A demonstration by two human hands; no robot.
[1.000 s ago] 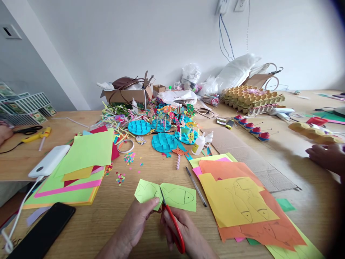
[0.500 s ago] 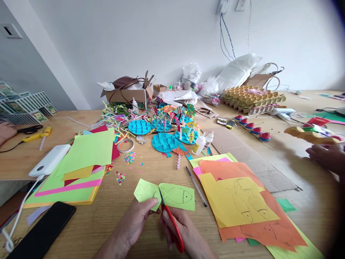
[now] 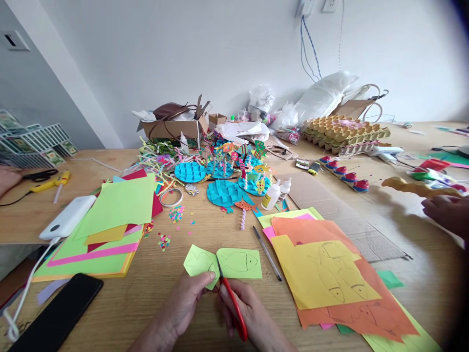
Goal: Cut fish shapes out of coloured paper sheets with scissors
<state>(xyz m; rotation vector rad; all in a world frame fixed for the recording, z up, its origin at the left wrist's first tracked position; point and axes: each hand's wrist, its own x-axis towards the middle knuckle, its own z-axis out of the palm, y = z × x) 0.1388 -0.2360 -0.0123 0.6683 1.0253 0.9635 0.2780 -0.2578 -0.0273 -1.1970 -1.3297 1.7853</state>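
Observation:
A light green paper [image 3: 238, 262] with fish outlines drawn on it is held over the table's front middle. My left hand [image 3: 186, 298] pinches its left piece between thumb and fingers. Red-handled scissors [image 3: 234, 305] are gripped in my right hand [image 3: 245, 305], their blades upright against the paper between two fish drawings. The paper's right piece sticks out past the blades. My right fingers are partly hidden behind the scissors' handles.
Orange and yellow sheets [image 3: 330, 274] with drawn fish lie at right, beside a pen [image 3: 266, 253]. Coloured paper [image 3: 113, 205], a power bank [image 3: 68, 217] and a phone [image 3: 54, 313] lie left. Behind are glue bottles [image 3: 271, 195] and blue craft discs [image 3: 223, 193]. Another person's hand [image 3: 447, 212] touches an egg-carton strip [image 3: 417, 188].
The right piece of green paper has tilted and shifted slightly left. The scissors' handles have moved a little left and up. At right, the other person's hand has moved slightly right.

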